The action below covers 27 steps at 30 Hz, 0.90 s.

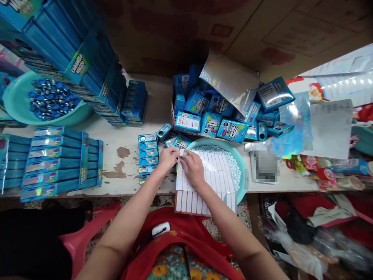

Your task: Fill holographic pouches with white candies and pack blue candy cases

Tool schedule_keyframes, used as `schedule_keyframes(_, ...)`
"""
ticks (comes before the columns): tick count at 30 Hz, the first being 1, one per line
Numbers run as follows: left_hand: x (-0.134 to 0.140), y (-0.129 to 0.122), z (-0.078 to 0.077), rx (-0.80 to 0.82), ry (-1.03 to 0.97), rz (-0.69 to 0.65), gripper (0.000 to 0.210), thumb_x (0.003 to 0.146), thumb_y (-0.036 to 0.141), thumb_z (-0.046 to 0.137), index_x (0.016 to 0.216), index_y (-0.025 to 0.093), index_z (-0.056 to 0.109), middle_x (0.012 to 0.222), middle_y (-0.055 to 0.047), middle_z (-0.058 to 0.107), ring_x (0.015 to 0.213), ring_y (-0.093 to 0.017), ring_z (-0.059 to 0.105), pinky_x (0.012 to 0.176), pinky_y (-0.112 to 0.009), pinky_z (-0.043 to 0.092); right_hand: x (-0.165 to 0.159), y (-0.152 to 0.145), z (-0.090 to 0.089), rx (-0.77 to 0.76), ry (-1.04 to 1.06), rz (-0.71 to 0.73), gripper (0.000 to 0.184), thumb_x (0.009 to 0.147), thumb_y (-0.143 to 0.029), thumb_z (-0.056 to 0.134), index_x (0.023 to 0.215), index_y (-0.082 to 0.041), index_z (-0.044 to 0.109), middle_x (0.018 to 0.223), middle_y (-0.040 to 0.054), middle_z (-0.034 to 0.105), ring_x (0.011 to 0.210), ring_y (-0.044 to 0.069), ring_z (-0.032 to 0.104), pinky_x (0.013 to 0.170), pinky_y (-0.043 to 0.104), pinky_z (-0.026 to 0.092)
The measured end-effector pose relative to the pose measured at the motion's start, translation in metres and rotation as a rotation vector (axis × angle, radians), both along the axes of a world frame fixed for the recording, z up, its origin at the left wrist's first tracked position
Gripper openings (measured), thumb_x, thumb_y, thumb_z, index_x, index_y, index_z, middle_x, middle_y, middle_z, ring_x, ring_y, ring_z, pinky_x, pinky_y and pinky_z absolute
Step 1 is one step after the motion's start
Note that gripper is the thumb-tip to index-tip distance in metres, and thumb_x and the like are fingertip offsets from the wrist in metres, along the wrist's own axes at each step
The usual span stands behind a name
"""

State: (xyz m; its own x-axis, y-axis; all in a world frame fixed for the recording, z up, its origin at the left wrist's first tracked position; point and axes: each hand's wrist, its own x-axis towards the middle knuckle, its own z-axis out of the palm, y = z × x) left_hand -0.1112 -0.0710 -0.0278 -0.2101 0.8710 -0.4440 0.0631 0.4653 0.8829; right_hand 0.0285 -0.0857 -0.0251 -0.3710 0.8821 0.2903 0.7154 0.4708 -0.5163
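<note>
A sheet of long white label strips (189, 201) lies over a teal bowl (244, 182) of small white sweets (236, 165). At its upper left corner the fingertips of both hands meet. My left hand (168, 159) is closed in a pinch there; what sits between its fingers is too small to make out. My right hand (194, 169) rests over the sheet, fingers curled and closed on its upper edge. Just left of my left hand stands a row of small blue boxes (148, 152), some with shiny rainbow strips on their ends. One loose blue box (164, 132) lies behind them.
Blue candy boxes (210, 124) fill a carton at the back, under a shiny foil sheet (230, 85). Stacked blue boxes (58, 163) and a bowl (14, 103) of blue metallic pieces stand left. A blurred grey object (265, 167) and wrappers (326, 171) lie right.
</note>
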Motion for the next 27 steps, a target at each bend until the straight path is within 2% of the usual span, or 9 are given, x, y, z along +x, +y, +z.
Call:
schedule_keyframes(4,-0.002,0.003,0.004,-0.022,0.180,-0.069,0.013,0.075,0.027,0.056,0.070,0.017,0.061,0.056,0.001,0.058,0.049,-0.013,0.056,0.052,-0.024,0.040,0.004,0.000,0.038,-0.107,0.171,-0.074,0.014,0.091,-0.028,0.051,0.085,-0.020,0.060,0.083,0.0043,0.065,0.082,0.018,0.059,0.077,0.034,0.047)
schedule_keyframes(8,-0.008,-0.002,0.026,0.061,0.393,-0.069,0.017,0.081,0.026,0.052,0.076,0.016,0.065,0.077,-0.007,0.067,0.077,-0.020,0.061,0.069,-0.028,0.044,0.004,-0.006,0.092,-0.220,0.372,-0.217,0.013,0.090,-0.030,0.052,0.081,-0.021,0.056,0.076,0.0003,0.061,0.071,0.015,0.058,0.070,0.030,0.047)
schedule_keyframes(10,-0.013,-0.013,0.043,0.218,0.307,-0.016,0.025,0.087,0.032,0.046,0.096,0.017,0.064,0.100,-0.009,0.067,0.093,-0.020,0.060,0.078,-0.029,0.044,0.001,-0.011,0.110,-0.267,0.435,-0.229,0.013,0.089,-0.030,0.054,0.080,-0.020,0.055,0.073,-0.0005,0.061,0.069,0.014,0.058,0.068,0.028,0.046)
schedule_keyframes(12,-0.019,-0.028,0.058,0.351,0.078,-0.093,0.033,0.088,0.037,0.046,0.113,0.018,0.057,0.113,-0.009,0.062,0.101,-0.019,0.057,0.080,-0.027,0.045,-0.006,-0.017,0.116,-0.317,0.498,-0.222,0.012,0.087,-0.029,0.056,0.080,-0.020,0.056,0.074,-0.0005,0.061,0.070,0.014,0.058,0.067,0.028,0.046)
schedule_keyframes(15,-0.030,-0.054,0.070,0.292,-0.179,-0.285,0.027,0.083,0.038,0.054,0.098,0.017,0.060,0.086,-0.004,0.065,0.080,-0.015,0.060,0.069,-0.023,0.046,-0.025,-0.026,0.109,-0.406,0.594,-0.226,0.012,0.084,-0.030,0.059,0.080,-0.019,0.057,0.074,-0.0002,0.061,0.071,0.014,0.058,0.067,0.027,0.045)
schedule_keyframes(17,-0.045,-0.070,0.068,0.169,-0.198,-0.256,0.023,0.082,0.038,0.053,0.082,0.016,0.059,0.064,0.001,0.057,0.058,-0.011,0.054,0.058,-0.022,0.044,-0.045,-0.033,0.096,-0.461,0.642,-0.252,0.014,0.083,-0.032,0.059,0.080,-0.019,0.057,0.073,-0.0002,0.061,0.070,0.014,0.058,0.067,0.027,0.046)
schedule_keyframes(19,-0.069,-0.083,0.061,0.098,-0.138,-0.208,0.023,0.083,0.038,0.050,0.081,0.016,0.058,0.058,0.004,0.051,0.051,-0.010,0.048,0.053,-0.022,0.041,-0.072,-0.041,0.079,-0.498,0.656,-0.278,0.016,0.083,-0.034,0.060,0.079,-0.018,0.058,0.074,0.0004,0.060,0.070,0.014,0.056,0.067,0.027,0.046)
schedule_keyframes(22,-0.116,-0.095,0.049,0.100,0.019,-0.225,0.021,0.084,0.034,0.047,0.094,0.018,0.056,0.059,0.005,0.049,0.055,-0.011,0.049,0.054,-0.022,0.039,-0.113,-0.052,0.047,-0.479,0.623,-0.345,0.020,0.078,-0.037,0.064,0.076,-0.017,0.062,0.088,0.0047,0.057,0.083,0.017,0.055,0.071,0.029,0.046)
schedule_keyframes(27,-0.167,-0.088,0.019,0.121,0.329,-0.337,0.014,0.085,0.028,0.040,0.092,0.020,0.048,0.065,0.004,0.049,0.060,-0.013,0.048,0.058,-0.024,0.035,-0.157,-0.053,-0.005,-0.381,0.542,-0.486,0.016,0.074,-0.033,0.065,0.071,-0.017,0.064,0.096,0.0077,0.046,0.100,0.023,0.049,0.093,0.040,0.039)
